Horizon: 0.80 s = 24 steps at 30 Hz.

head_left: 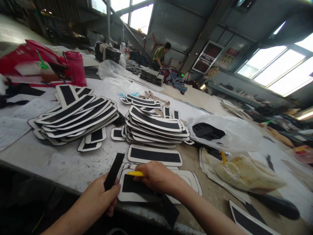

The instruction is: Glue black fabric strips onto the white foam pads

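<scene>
My left hand grips a black strip between thumb and fingers, holding it upright at the table's front edge. My right hand is closed on a yellow pointed tool, whose tip points left. Beneath the right hand lies a white-edged panel with a black patch on it, on top of similar pieces. Another dark strip hangs below my right wrist over the edge; its upper end is hidden. Just behind is a single curved white-edged black panel.
Piles of similar panels stand at left and centre. To the right are a clear plastic bag with black pieces and a yellowish pouch. A red cup stands back left. Another person works farther back.
</scene>
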Each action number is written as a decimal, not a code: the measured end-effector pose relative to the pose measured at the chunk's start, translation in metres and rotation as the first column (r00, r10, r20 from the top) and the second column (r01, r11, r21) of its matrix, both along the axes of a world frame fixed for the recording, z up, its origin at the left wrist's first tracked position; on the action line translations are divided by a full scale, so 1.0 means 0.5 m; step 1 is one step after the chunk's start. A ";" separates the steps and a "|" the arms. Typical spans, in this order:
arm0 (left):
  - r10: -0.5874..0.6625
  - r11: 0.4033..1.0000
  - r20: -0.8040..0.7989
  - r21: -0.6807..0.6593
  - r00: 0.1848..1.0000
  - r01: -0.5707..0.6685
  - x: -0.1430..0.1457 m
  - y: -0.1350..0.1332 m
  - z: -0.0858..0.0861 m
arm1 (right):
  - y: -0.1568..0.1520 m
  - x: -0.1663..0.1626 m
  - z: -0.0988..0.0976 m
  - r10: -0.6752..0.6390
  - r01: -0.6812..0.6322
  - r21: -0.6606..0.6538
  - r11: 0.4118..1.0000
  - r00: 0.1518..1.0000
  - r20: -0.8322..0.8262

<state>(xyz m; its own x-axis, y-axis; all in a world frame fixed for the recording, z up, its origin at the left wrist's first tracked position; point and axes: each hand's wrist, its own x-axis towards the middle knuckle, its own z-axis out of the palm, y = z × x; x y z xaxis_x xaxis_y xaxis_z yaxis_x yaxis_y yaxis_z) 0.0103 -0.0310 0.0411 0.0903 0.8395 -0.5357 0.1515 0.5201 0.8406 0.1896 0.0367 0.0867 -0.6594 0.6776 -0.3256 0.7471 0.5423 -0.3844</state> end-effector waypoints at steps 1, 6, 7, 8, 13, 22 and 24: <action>0.013 1.000 -0.020 0.011 1.000 -0.013 0.003 0.000 0.004 | 0.000 0.000 0.001 -0.001 0.001 0.002 1.000 1.000 0.009; 0.011 0.997 -0.173 0.083 0.985 0.004 0.011 0.005 0.012 | -0.001 -0.007 -0.001 0.006 -0.007 0.008 1.000 0.999 0.034; 0.012 0.996 -0.186 0.091 0.983 0.005 0.012 0.006 0.011 | 0.000 -0.009 -0.003 0.008 -0.009 0.015 1.000 0.999 0.037; 0.015 0.995 -0.191 0.099 0.981 0.005 0.012 0.006 0.009 | 0.000 -0.011 -0.006 0.009 -0.010 0.024 1.000 0.999 0.040; 0.030 0.985 -0.256 0.172 0.966 0.015 0.011 0.010 -0.004 | -0.009 0.000 -0.003 -0.021 0.020 0.016 1.000 0.998 0.058; -0.060 0.979 -0.325 0.167 0.944 0.120 -0.003 0.014 -0.015 | -0.102 0.204 0.043 -0.413 0.415 -0.033 0.909 0.909 0.050; -0.061 0.975 -0.341 0.180 0.938 0.129 -0.003 0.012 -0.011 | -0.112 0.228 0.036 -0.499 0.499 -0.002 0.867 0.867 0.013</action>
<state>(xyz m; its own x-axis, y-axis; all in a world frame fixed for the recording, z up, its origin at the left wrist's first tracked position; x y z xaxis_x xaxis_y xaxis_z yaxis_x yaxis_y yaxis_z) 0.0088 -0.0252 0.0354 0.0205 0.9271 -0.3743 0.4798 0.3193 0.8172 0.3035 -0.0195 0.1048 -0.2300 0.9134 -0.3359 0.9220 0.0941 -0.3756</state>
